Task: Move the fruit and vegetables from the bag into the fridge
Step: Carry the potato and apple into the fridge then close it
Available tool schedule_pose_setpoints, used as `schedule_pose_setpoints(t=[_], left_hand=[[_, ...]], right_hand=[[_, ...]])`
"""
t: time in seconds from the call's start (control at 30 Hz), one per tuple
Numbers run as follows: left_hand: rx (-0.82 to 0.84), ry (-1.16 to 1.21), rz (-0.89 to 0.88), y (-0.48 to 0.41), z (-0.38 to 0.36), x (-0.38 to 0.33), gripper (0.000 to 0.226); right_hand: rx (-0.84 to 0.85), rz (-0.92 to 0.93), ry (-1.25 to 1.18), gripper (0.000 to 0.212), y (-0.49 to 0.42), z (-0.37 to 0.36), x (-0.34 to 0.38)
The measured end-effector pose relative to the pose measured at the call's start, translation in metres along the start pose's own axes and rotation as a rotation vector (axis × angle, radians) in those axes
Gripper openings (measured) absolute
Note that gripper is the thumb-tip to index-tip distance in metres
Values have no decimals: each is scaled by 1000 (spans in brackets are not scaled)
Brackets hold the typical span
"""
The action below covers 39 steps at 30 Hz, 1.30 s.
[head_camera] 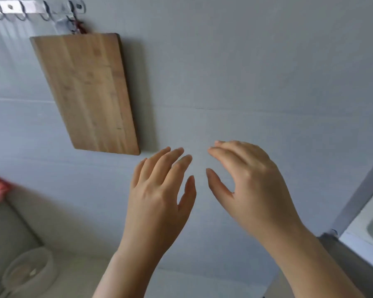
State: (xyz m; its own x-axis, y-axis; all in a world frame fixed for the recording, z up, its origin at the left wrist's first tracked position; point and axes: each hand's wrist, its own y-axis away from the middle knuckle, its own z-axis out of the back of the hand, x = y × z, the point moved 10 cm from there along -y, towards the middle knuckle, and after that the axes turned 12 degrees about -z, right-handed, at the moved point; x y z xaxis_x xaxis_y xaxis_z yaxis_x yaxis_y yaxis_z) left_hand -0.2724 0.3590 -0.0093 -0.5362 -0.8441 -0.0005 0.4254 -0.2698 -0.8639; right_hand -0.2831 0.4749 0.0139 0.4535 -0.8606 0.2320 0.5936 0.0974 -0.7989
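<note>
Both hands up near the wall, empty: left hand (159,190) fingers spread, right hand (252,186) loosely spread, cutting board (86,91) hanging at 10 o'clock.

Both bare arms reach up and forward. The left hand (159,190) and the right hand (252,183) are side by side, backs showing, fingers loose and spread, holding nothing, thumbs near each other.

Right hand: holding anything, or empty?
Empty and open. The right hand has its fingers loosely spread in front of the pale grey wall, with nothing between them.
</note>
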Motion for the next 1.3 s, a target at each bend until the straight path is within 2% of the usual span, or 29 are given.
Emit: schedule_pose_setpoints(t=[0.27, 0.47, 0.63, 1.0, 1.3], left_hand=[[61, -329, 273, 103, 105, 126, 32], [126, -570, 526, 191, 189, 193, 32], [161, -710, 670, 243, 238, 240, 34], [124, -955, 812, 270, 328, 392, 36], [80, -1168, 996, 352, 433, 431, 36]], right_hand=[[200, 165, -293, 39, 14, -116, 161], [367, 336, -513, 39, 44, -184, 288], [463, 425, -662, 39, 60, -231, 372], [529, 585, -862, 43, 24, -337, 551], [636, 720, -1013, 45, 66, -369, 695]])
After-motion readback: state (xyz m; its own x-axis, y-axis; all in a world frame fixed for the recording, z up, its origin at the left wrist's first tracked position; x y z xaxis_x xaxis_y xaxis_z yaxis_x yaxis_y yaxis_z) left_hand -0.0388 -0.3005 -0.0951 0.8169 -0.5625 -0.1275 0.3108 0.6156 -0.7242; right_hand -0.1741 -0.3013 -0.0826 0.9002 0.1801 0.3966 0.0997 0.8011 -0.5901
